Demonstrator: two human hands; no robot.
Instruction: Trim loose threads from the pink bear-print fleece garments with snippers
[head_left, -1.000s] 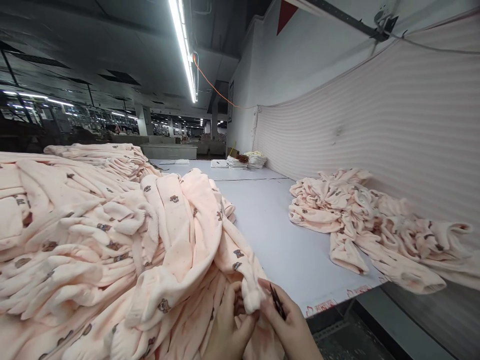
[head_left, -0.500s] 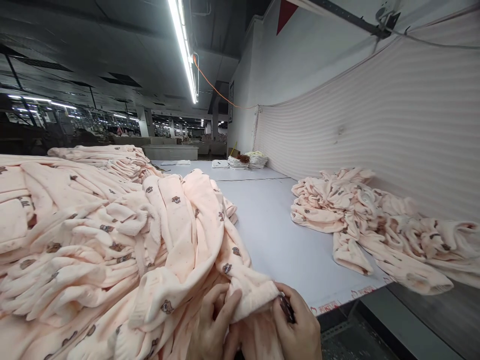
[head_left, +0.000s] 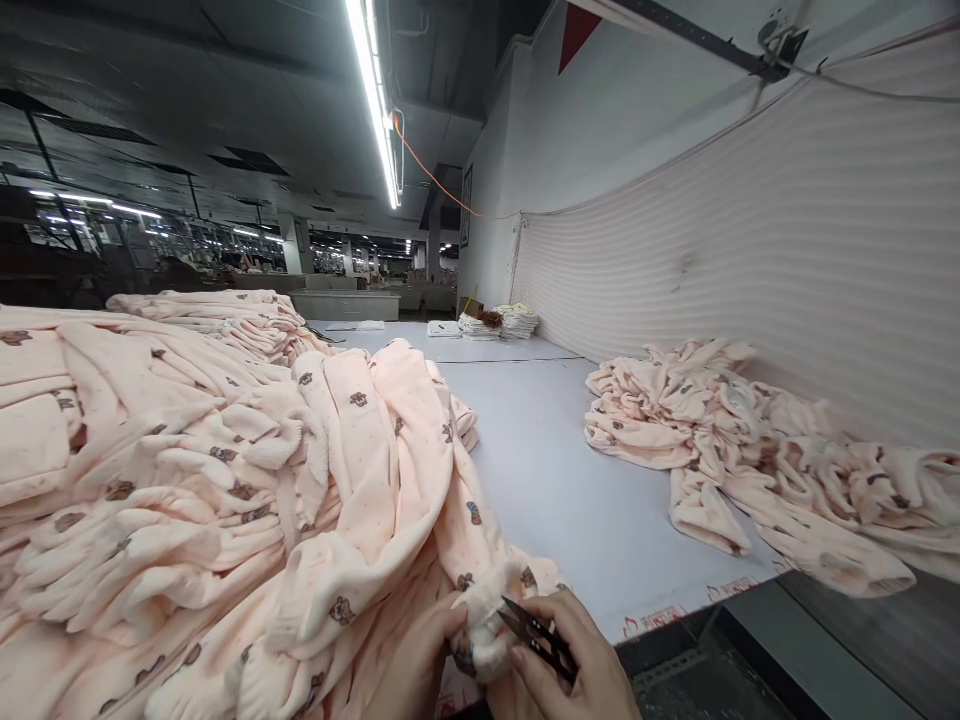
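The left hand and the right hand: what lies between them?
In the head view: bunched pink cloth, with dark scissors, held in the right hand, pointing toward it.

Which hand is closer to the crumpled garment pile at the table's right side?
Right. The right hand, holding black snips, is left of the pile and nearer the camera, not touching it; the left hand, gripping fleecy fabric, is farther left.

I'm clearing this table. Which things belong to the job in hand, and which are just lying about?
In the job:
garment, in left hand
snips, in right hand
left pile and right heap, probably

Lying about, apparently:
white stacks
brown tuft
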